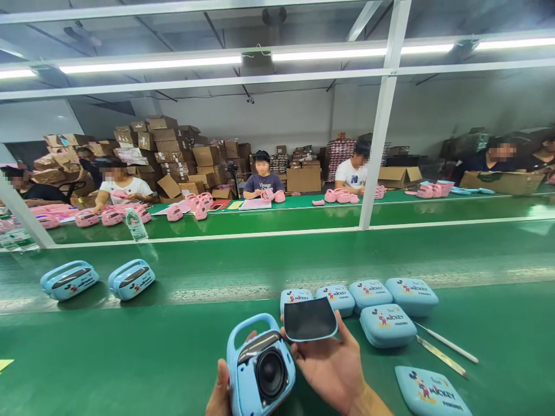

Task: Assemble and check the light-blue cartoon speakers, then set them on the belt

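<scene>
A light-blue portable speaker (pixel 243 381) with a carry handle is gripped by my left hand (pixel 220 393). Its front is uncovered, so the round black driver (pixel 272 374) and a dark glossy strip above it show. Just to the right, my right hand (pixel 332 367) holds a blue-edged front cover (pixel 310 319) with its black inner face toward me. Fingers and thumb close on the cover's edges. The cover's left edge is close to the speaker; whether they touch I cannot tell. Behind and right of my right hand lie several blue covers (pixel 388 326) with mouse prints.
A white-handled tool (pixel 451 344) and a flat metal strip (pixel 442 356) lie at right, near another printed cover (pixel 431 393). Two blue speakers (pixel 132 280) rest on the belt at left. A bottle (pixel 136 225), pink speakers (pixel 199 205) and several seated people are across; a white post (pixel 384 115) rises between.
</scene>
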Available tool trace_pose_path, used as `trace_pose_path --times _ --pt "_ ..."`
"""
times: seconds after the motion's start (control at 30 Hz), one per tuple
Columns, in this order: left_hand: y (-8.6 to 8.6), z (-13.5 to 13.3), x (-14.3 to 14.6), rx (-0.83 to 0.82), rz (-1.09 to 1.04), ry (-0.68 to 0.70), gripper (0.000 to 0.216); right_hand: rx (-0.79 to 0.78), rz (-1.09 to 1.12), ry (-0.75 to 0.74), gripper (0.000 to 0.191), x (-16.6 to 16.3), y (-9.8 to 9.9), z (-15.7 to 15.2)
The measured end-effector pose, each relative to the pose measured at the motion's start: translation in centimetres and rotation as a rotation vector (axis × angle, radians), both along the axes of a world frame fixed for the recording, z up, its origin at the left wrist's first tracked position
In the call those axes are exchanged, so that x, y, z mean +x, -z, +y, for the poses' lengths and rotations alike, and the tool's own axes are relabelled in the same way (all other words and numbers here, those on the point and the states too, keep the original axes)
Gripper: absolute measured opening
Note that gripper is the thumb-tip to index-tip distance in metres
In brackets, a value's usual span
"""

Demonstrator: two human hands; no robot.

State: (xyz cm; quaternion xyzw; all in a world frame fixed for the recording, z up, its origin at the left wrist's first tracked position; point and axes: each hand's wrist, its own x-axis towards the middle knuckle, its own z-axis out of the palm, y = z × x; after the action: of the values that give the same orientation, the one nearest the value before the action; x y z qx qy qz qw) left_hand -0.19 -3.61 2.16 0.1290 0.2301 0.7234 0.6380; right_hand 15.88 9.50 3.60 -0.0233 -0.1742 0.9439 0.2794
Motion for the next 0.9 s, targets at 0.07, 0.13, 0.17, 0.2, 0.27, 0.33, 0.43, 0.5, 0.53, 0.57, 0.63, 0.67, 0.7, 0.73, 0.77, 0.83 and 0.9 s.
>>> trace_pose_path --times 0.07,0.13,0.17,0.2,0.27,0.33,0.43,0.5,0.53,0.57,0.63,0.67,0.7,0.73,0.77,0.83,0.9 --pt "0.0 1.7 -1.0 0.004 0.009 -0.067 0.035 0.067 -0.053 0.176 0.057 0.1 0.5 1.0" --pt "-0.1 3.4 -1.6 -0.052 0.083 -0.167 0.048 0.193 -0.161 0.41 0.054 0.1 1.8 1.6" --pt "-0.3 4.1 -1.6 -0.089 0.146 -0.206 0.058 0.297 -0.226 0.496 0.056 0.0 2.6 1.8" --pt "-0.5 4.6 -1.5 -0.12 0.22 -0.234 0.067 0.413 -0.291 0.555 0.06 -0.1 3.4 1.8" --pt "-1.0 5.2 -0.9 -0.162 0.35 -0.26 0.077 0.625 -0.416 0.61 0.068 -0.3 4.8 1.3" --pt "-1.4 5.3 0.0 -0.172 0.442 -0.285 0.084 0.768 -0.521 0.649 0.072 -0.6 5.6 0.5" --pt "-1.5 4.9 1.3 -0.187 0.493 -0.311 0.085 0.933 -0.632 0.647 0.078 -0.7 6.1 -0.5" --pt "-1.4 4.7 1.8 -0.184 0.5 -0.322 0.084 1.012 -0.677 0.609 0.081 -0.7 6.1 -0.9" --pt "-1.4 4.6 1.9 -0.185 0.499 -0.328 0.083 1.033 -0.692 0.598 0.082 -0.8 6.1 -1.0" --pt "-1.3 4.5 2.0 -0.187 0.496 -0.331 0.083 1.042 -0.705 0.599 0.082 -0.8 6.0 -1.2" --pt "-1.4 4.4 2.2 -0.196 0.482 -0.332 0.083 1.046 -0.722 0.625 0.084 -0.9 5.9 -1.4" --pt "-1.4 4.3 2.2 -0.195 0.476 -0.331 0.083 1.05 -0.727 0.645 0.085 -1.0 5.9 -1.6" --pt "-1.3 4.3 2.2 -0.191 0.472 -0.33 0.083 1.056 -0.73 0.666 0.087 -1.1 5.8 -1.7" --pt "-1.3 4.3 2.3 -0.184 0.471 -0.328 0.083 1.06 -0.732 0.688 0.087 -1.1 5.6 -1.9" --pt "-1.3 4.2 2.3 -0.176 0.472 -0.326 0.083 1.066 -0.731 0.705 0.087 -1.2 5.5 -2.0" --pt "-1.2 4.2 2.3 -0.162 0.48 -0.32 0.083 1.077 -0.733 0.722 0.086 -1.3 5.3 -2.1" --pt "-1.0 4.1 2.3 -0.161 0.473 -0.314 0.084 1.084 -0.76 0.74 0.085 -1.3 5.1 -2.3"
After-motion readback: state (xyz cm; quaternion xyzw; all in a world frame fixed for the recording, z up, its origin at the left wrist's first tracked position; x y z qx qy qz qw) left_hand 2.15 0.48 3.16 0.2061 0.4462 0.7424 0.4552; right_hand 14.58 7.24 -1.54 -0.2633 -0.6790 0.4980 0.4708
